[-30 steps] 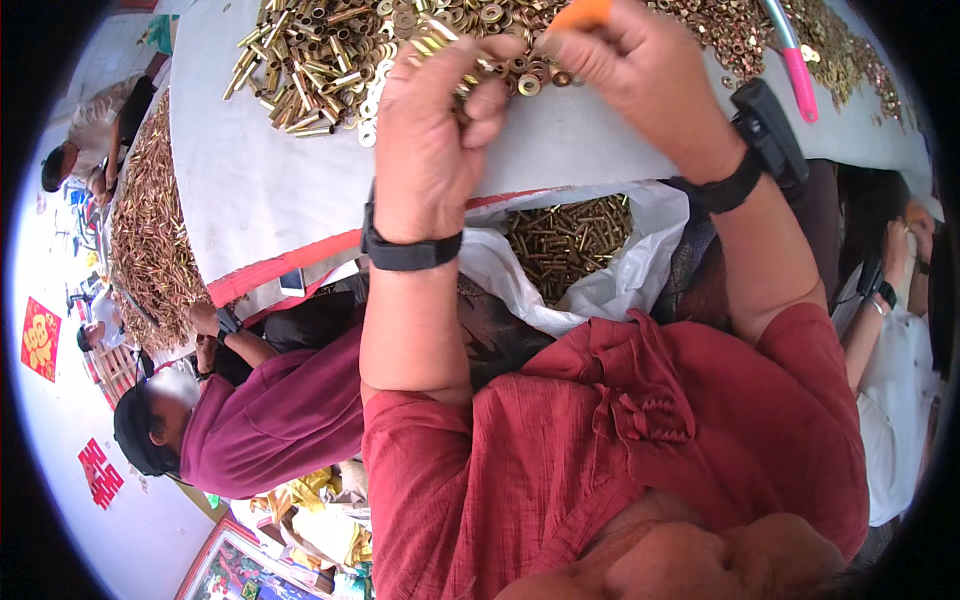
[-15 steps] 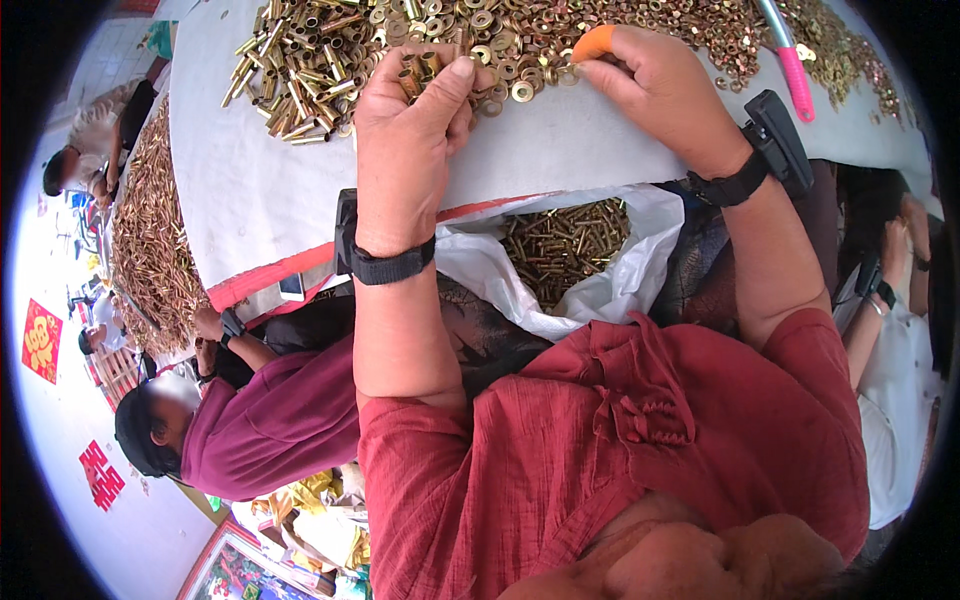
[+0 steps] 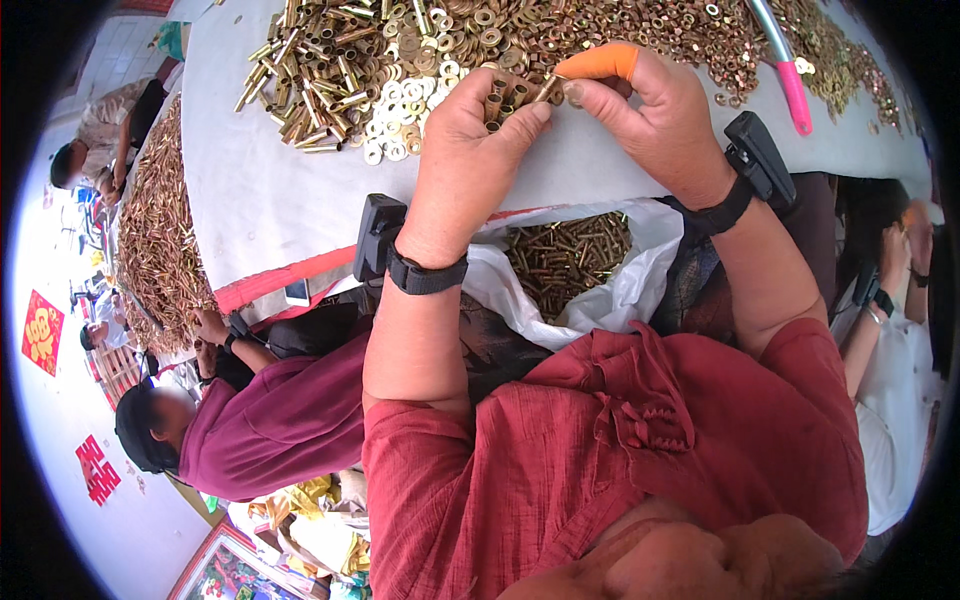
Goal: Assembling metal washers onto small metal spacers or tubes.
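My left hand (image 3: 475, 150) is closed around several short brass-coloured metal sleeves (image 3: 497, 103), open ends facing up. One more slim metal piece (image 3: 547, 88) sticks out past the left thumb towards the right. At its end, the thumb and orange-covered index finger of my right hand (image 3: 640, 110) are pinched together. Whatever small part lies between those fingertips is hidden. Both hands are just over the near edge of a pile of flat washers (image 3: 395, 120). Loose metal sleeves (image 3: 320, 75) lie heaped to the left of it.
Small nuts (image 3: 690, 50) spread behind my right hand, beside a pink-handled tool (image 3: 795, 95). A white bag (image 3: 640, 270) of metal fasteners (image 3: 565, 255) sits open below the table edge (image 3: 290, 275). At left, a person in purple (image 3: 280, 420) sits near another heap (image 3: 155, 240).
My left hand has moved right with the sleeves, uncovering bright washers. My right hand has shifted slightly left from the washers, and its fingertips now meet the piece at my left thumb.
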Available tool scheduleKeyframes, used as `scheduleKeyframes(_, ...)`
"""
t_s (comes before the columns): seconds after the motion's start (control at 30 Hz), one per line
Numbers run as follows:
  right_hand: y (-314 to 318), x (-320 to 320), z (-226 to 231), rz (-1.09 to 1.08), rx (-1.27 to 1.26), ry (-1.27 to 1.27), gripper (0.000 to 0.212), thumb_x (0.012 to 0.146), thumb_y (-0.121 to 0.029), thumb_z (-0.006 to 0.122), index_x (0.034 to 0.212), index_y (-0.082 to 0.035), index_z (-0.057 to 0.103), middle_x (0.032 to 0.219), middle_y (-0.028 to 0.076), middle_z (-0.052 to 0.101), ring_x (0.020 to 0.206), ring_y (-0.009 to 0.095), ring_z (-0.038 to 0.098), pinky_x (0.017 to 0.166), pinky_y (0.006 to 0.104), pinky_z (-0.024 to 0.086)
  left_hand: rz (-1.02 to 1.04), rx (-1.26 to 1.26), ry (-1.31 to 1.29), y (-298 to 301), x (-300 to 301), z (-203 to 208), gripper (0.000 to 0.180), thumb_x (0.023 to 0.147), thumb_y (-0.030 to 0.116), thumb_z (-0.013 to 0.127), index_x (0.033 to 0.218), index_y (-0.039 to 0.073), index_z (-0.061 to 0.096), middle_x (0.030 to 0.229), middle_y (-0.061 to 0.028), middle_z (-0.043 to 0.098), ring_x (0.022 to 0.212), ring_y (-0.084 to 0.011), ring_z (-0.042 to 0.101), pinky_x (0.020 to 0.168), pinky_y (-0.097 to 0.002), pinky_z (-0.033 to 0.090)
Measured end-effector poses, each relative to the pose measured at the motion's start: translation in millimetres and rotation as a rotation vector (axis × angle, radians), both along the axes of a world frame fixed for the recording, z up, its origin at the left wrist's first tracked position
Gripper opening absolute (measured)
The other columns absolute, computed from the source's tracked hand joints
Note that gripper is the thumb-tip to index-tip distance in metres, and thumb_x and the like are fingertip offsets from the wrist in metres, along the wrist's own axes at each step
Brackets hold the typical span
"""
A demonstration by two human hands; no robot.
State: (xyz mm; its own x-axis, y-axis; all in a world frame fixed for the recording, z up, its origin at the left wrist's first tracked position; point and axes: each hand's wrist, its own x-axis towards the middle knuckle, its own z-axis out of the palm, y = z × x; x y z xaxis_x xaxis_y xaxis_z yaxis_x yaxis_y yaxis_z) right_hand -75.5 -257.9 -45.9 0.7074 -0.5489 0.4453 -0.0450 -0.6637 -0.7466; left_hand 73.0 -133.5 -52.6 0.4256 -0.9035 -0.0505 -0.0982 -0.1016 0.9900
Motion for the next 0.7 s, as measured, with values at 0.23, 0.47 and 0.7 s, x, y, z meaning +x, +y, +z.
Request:
scheduleKeyframes(0.23, -5, 3, -8, -0.012, -0.182, -0.027, 0.018, 0.083, -0.017, 0.073, 0.097, -0.005, 0.070, 0.083, 0.012, 0.067, 0.073, 0.029, 0.065, 0.063, 0.0327, 0.051, -0.017, 0.010, 0.067, 0, 1, 1, 0.015, 0.092, 0.013, 0.068, 0.104, 0.006, 0.064, 0.079, 0.0027, 0.066, 0.057, -0.0009, 0.045, 0.050, -0.0173, 0.035)
scheduleKeyframes(0.47, -6, 5, -12, 0.105, 0.469, -0.010, 0.017, 0.089, -0.014, 0.068, 0.103, -0.004, 0.069, 0.083, 0.002, 0.067, 0.074, 0.009, 0.062, 0.068, 0.0250, 0.051, -0.060, -0.035, -0.090, -1, 5, -1, 0.014, 0.092, 0.013, 0.068, 0.104, 0.005, 0.064, 0.077, 0.0062, 0.061, 0.059, 0.0001, 0.042, 0.051, -0.0167, 0.034)
scheduleKeyframes(0.7, -22, -5, 19, 0.107, 0.324, 0.312, 0.023, 0.094, -0.011, 0.061, 0.117, -0.005, 0.064, 0.091, -0.004, 0.060, 0.080, 0.004, 0.054, 0.072, 0.0192, 0.044, -0.044, -0.025, -0.087, 1, 11, 0, 0.013, 0.093, 0.014, 0.067, 0.102, 0.005, 0.064, 0.077, 0.0076, 0.061, 0.062, -0.0001, 0.043, 0.053, -0.0174, 0.034)
